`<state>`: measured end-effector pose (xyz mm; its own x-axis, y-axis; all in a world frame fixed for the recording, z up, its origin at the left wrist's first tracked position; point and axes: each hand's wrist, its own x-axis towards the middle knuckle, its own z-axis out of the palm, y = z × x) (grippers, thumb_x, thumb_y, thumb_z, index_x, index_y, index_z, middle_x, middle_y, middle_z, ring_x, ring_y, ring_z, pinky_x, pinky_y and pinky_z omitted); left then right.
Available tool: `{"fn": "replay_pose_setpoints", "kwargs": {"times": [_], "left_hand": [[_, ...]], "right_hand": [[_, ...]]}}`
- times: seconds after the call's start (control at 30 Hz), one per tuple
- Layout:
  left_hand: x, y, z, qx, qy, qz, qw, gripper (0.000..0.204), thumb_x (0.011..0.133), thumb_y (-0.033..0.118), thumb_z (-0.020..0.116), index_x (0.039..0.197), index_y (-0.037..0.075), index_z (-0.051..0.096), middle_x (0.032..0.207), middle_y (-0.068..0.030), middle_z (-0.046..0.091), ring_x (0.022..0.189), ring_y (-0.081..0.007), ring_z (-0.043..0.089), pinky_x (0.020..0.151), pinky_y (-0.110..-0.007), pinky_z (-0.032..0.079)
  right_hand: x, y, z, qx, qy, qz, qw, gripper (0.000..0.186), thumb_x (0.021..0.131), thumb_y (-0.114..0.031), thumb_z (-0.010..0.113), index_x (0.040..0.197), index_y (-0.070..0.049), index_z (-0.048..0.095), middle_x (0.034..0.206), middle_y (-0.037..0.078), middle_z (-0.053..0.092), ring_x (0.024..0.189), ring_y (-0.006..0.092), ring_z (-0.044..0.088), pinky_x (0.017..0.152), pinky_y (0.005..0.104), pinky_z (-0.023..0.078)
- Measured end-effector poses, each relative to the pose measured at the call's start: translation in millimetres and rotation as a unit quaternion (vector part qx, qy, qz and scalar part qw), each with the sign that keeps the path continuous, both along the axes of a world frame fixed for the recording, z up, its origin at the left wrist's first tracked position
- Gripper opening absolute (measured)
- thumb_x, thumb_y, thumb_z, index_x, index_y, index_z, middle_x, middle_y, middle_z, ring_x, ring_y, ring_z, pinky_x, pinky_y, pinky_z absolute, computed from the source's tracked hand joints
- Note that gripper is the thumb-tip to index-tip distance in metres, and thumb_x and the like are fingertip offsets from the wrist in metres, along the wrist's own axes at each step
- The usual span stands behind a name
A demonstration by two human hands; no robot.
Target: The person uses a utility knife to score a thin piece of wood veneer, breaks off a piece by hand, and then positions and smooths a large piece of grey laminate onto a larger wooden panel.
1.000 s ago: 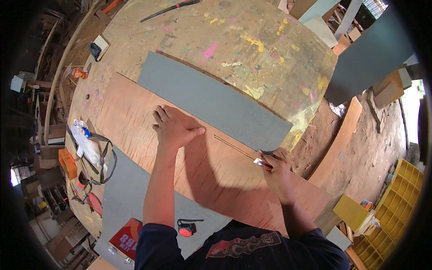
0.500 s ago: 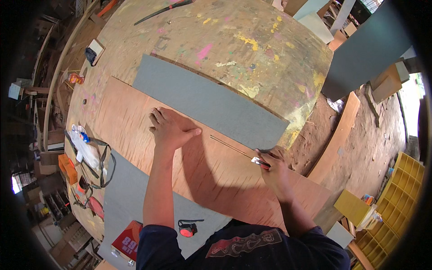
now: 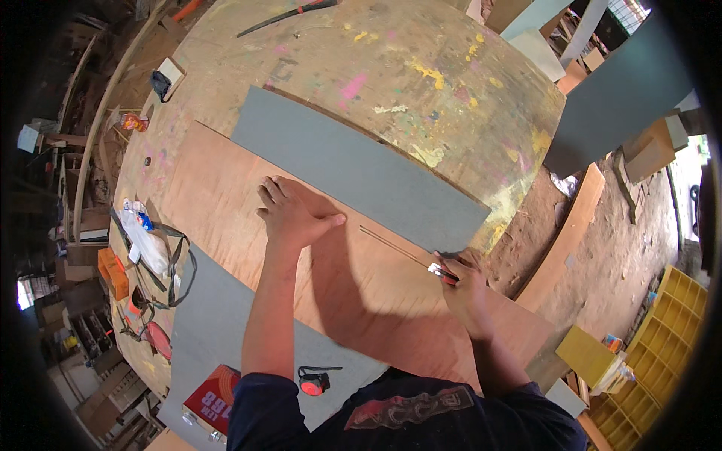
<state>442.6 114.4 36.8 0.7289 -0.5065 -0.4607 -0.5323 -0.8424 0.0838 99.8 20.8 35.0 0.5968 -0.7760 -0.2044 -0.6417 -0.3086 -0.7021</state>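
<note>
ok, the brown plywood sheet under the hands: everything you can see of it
The plywood sheet is a long, flat, reddish-brown panel with faint grain, lying on the paint-stained workbench. A grey sheet borders its far edge, another grey sheet its near edge. The left hand presses flat on it; the right hand holds a small cutter at a thin scored line. Arm shadows fall across it. Its right end overhangs the bench.

A single head-worn fisheye view looked steeply down from close above the plywood sheet [image 3: 248, 195] on the paint-stained workbench [image 3: 421, 68], edges bending outward.
</note>
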Motion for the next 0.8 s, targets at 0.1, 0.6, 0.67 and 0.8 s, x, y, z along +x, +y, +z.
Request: {"fn": "replay_pose_setpoints", "kwargs": {"times": [0.1,0.6,0.67,0.8], "left_hand": [[0.1,-0.3,1.2,-0.005,0.005,0.011,1.000,0.160,0.059,0.073,0.093,0.158,-0.021,0.009,0.167,-0.0432,0.011,0.159,-0.0548,0.009,0.121,-0.071,0.027],[0.4,-4.0,10.7,0.035,0.007,-0.003,0.999,0.153,0.066,0.076,0.086,0.160,-0.019,0.013,0.168,-0.0416,0.011,0.159,-0.0549,0.010,0.121,-0.070,0.028],[0.4,-5.1,13.1,0.042,0.005,0.009,0.999,0.152,0.066,0.076,0.086,0.160,-0.019,0.013,0.168,-0.0412,0.011,0.159,-0.0550,0.010,0.121,-0.070,0.027],[0.1,-1.4,6.9,0.023,0.000,-0.006,1.000,0.155,0.064,0.074,0.089,0.159,-0.021,0.011,0.167,-0.0441,0.010,0.158,-0.0578,0.008,0.120,-0.072,0.026]], "right_hand": [[2.6,-3.3,3.4,-0.023,0.015,0.020,0.999,0.043,0.082,0.005,0.071,0.121,-0.011,0.080,0.094,0.012,0.068,0.098,0.0333,0.062,0.089,0.0427,0.051],[-0.1,-0.6,-11.4,-0.007,-0.034,-0.007,0.999,0.023,0.089,-0.003,0.076,0.112,-0.003,0.078,0.089,0.016,0.069,0.080,0.0250,0.063,0.074,0.0325,0.051],[1.0,-6.5,-0.5,0.016,-0.023,-0.005,1.000,0.021,0.091,-0.007,0.078,0.110,-0.001,0.078,0.086,0.013,0.068,0.078,0.0218,0.062,0.073,0.0324,0.050],[12.5,-34.4,16.2,0.074,0.038,-0.057,0.995,0.027,0.094,-0.015,0.078,0.116,-0.001,0.073,0.085,0.009,0.066,0.076,0.0161,0.060,0.073,0.0324,0.052]]}}
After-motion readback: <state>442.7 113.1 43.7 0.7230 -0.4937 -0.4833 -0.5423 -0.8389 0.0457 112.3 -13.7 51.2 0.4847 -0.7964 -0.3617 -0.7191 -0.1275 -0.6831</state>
